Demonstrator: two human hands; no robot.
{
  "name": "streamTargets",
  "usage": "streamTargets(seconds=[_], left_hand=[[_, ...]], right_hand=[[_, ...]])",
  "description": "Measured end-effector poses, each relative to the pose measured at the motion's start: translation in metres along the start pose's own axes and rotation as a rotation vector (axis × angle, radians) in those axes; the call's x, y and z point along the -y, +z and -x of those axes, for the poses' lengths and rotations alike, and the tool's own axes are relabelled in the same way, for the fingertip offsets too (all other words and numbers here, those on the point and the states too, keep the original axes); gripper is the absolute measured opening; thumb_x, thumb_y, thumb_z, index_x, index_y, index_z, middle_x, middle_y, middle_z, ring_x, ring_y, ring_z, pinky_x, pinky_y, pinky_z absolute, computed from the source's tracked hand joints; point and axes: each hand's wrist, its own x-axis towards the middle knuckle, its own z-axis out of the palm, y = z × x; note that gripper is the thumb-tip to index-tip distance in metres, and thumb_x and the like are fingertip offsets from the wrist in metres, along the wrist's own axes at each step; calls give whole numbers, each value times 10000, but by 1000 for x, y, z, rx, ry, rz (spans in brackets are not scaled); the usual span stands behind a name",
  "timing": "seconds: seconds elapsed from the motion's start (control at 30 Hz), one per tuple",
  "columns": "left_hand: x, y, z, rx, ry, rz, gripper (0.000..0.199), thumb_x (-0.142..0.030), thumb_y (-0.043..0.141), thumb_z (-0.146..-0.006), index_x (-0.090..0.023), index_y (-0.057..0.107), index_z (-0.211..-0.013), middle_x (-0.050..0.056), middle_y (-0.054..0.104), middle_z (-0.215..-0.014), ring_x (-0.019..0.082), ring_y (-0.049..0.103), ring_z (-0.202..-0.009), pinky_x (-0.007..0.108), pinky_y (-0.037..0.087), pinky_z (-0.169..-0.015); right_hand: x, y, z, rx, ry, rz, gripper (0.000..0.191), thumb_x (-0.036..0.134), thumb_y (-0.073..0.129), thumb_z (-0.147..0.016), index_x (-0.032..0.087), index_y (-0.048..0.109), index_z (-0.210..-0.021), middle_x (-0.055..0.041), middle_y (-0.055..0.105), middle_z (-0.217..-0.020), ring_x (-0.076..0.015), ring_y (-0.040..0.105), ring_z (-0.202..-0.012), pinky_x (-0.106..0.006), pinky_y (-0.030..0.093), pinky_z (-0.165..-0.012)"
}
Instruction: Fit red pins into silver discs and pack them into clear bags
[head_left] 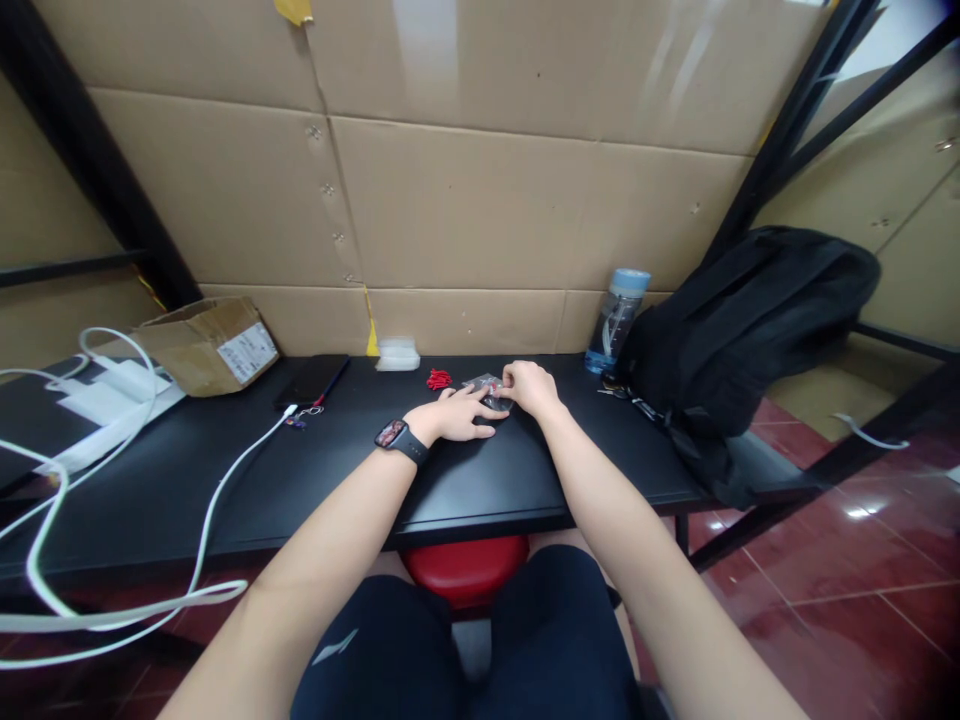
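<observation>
My left hand (457, 414) lies flat with its fingers stretched out, resting on a small clear plastic bag (496, 402) on the black table. At the bag's right side, my right hand (531, 387) has its fingers pinched together on the plastic. Something small and red shows in or on the bag, too small to name. Just left of the bag, beyond my left hand's fingers, sits a little heap of red pieces (439, 379). A dark watch (391, 433) is on my left wrist.
A white plastic box (397, 354) stands against the cardboard wall. Leftward are a phone (313, 382), an opened carton (210, 350) and looping white cables (206, 530). Rightward stand a water bottle (616, 320) and a black backpack (742, 350). A red stool (466, 570) is below the table edge.
</observation>
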Motion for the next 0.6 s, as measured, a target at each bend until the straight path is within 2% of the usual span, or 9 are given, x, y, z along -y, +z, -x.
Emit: streamTargets(seconds=[0.13, 0.3, 0.33, 0.4, 0.47, 0.5, 0.57, 0.6], left_hand=[[-2, -3, 2, 11, 0, 4, 532, -563, 565, -935, -519, 497, -1462, 10, 133, -1724, 395, 132, -1572, 716, 145, -1170], [3, -6, 4, -11, 21, 3, 631, -648, 664, -830, -482, 558, -1429, 28, 146, -1722, 406, 158, -1564, 699, 145, -1176], [5, -8, 5, -27, 41, 10, 605, -636, 676, -820, -465, 601, -1395, 21, 206, -1710, 398, 210, -1552, 658, 178, -1188], [11, -13, 8, -69, 78, 31, 441, -567, 659, -839, -416, 722, -1249, 2, 429, -1620, 355, 390, -1477, 533, 270, -1190], [16, -18, 12, -130, 70, 51, 275, -451, 615, -858, -358, 788, -1052, -15, 679, -1370, 288, 596, -1282, 425, 354, -1132], [19, -20, 14, -168, 49, 60, 241, -394, 595, -853, -335, 785, -990, -23, 749, -1217, 257, 661, -1159, 391, 386, -1088], [24, -22, 17, -255, -1, 72, 240, -301, 586, -810, -307, 751, -985, -33, 779, -1024, 223, 697, -993, 357, 422, -1000], [26, -21, 17, -296, -23, 72, 277, -266, 595, -781, -299, 731, -1020, -31, 774, -1012, 222, 693, -977, 350, 427, -968]], right_hand=[[1, 5, -1, -56, -22, 58, 224, 388, 812, -823, 237, 647, -835, -43, 696, -974, -200, 613, -849, -279, 373, -652], [7, 11, -3, -80, -56, 113, 112, 304, 737, -886, 236, 671, -944, -82, 687, -1046, -231, 617, -936, -298, 408, -719], [8, 11, -3, -68, -80, 98, 93, 285, 732, -884, 235, 680, -943, -80, 688, -1038, -229, 617, -938, -296, 414, -730], [6, 8, -3, -5, -156, 17, 126, 275, 776, -833, 230, 705, -927, -61, 695, -981, -210, 619, -905, -283, 426, -744], [1, 2, -2, 81, -228, -123, 220, 319, 839, -763, 226, 736, -933, -33, 706, -921, -185, 622, -856, -268, 437, -752], [-3, -1, -1, 117, -242, -201, 251, 360, 846, -753, 224, 750, -941, -24, 715, -904, -176, 625, -838, -262, 443, -753], [-11, -7, 1, 145, -220, -330, 236, 422, 770, -831, 221, 772, -955, -24, 736, -904, -169, 637, -827, -260, 454, -756], [-15, -9, 1, 135, -197, -364, 208, 401, 707, -888, 219, 776, -961, -27, 743, -915, -166, 642, -828, -261, 458, -764]])
